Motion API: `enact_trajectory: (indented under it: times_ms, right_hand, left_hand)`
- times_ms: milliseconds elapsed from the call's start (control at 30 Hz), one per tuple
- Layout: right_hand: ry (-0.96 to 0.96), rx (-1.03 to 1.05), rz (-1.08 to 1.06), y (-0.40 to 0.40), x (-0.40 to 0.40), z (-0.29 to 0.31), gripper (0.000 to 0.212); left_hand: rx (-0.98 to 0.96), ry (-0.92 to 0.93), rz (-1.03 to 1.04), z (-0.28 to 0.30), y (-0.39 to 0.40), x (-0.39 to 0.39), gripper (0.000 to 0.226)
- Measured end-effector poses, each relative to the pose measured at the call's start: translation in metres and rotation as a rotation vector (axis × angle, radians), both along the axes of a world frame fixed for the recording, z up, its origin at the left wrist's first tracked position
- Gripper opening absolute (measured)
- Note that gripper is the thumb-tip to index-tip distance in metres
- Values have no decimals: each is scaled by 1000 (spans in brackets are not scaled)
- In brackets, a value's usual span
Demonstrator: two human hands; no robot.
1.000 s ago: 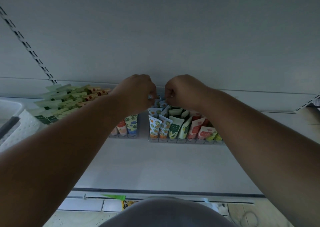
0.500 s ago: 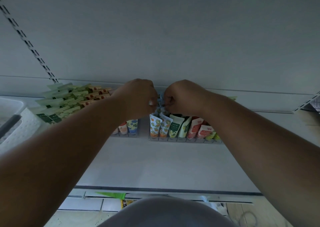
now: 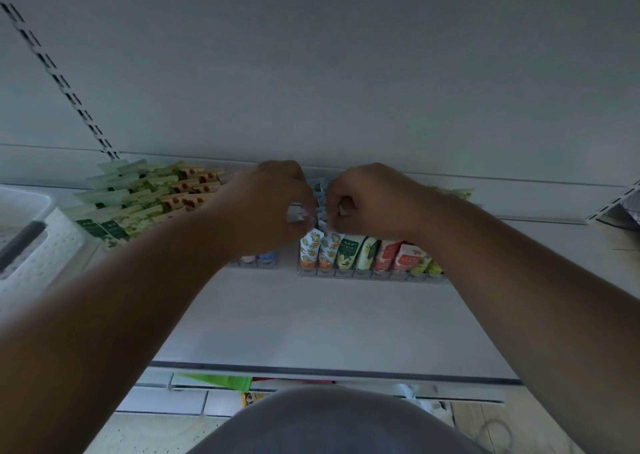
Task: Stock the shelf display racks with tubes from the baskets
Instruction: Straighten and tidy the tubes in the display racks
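A pale grey shelving wall with slotted uprights fills the background, and a white shelf board (image 3: 311, 322) runs across below it. At the far left sits a white perforated plastic basket (image 3: 52, 242) with a dark handle, and just right of it a heap of green and orange-printed tubes (image 3: 138, 200) lies stacked on the shelf. Toward the back of the shelf stands a clear plastic display rack (image 3: 372, 275) holding upright tubes in a row: orange-flowered ones at its left end, then green, pink and yellow-green ones to the right. Both forearms reach in from the bottom corners and meet over the rack's left end. The left hand (image 3: 273, 204) has its fingers curled, pinching the crimped end of a small pale tube (image 3: 297, 216). The right hand (image 3: 367, 200) is close beside it, fingers curled around the tops of small blue-printed tubes (image 3: 319, 197) standing in the rack's back rows between the two hands.
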State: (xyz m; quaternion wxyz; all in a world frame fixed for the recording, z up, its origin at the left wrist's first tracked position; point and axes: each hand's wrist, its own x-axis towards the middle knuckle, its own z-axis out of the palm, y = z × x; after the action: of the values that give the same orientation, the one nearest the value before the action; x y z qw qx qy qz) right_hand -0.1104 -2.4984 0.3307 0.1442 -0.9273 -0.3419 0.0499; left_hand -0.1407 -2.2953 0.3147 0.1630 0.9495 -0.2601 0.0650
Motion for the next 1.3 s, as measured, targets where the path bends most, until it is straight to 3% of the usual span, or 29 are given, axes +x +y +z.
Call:
enact_trajectory:
  times_ms: [267,700,933,1300]
  right_hand:
    - [9,-66,35,2,-5,-3,7]
    - [17,29,-8,-6,1,-2,11]
    - [-63,146,-152,-35,13,7,9]
    - [-109,69,-205,-34,48,-7,18]
  left_hand:
    - [73,-36,60,-6,-9,-7,7]
    - [24,-41,111,-4,-10,-15,6]
    - [-31,-31,107,3,-18,-3,12]
    - [10,-47,170,10,-41,52,13]
